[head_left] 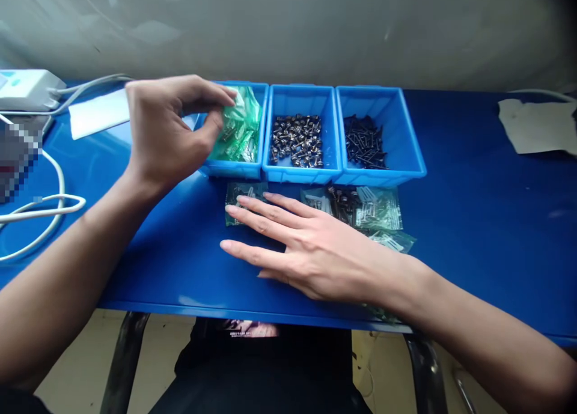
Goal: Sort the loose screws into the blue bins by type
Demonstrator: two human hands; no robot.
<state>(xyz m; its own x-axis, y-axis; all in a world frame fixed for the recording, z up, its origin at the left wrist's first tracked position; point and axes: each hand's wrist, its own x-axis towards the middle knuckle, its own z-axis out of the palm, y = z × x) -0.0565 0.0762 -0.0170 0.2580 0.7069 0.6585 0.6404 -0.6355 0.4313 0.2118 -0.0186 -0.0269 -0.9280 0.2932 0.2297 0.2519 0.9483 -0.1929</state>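
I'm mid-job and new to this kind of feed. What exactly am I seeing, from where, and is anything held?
There's no machine: a person's bare hands, seen by one head-worn camera looking forward and down. On the blue table, the left bin contains a green bag, the middle bin shiny screws, the right bin dark screws. Small packets lie in front. The left hand has fingertips at the green bag; its grip is unclear. The right hand is spread open, palm down.

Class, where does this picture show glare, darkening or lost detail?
Head view: pale glare on the blue table, near its front edge; highlights on the green plastic; upper-right corner dark; pixel blocks across a dark item, far left.
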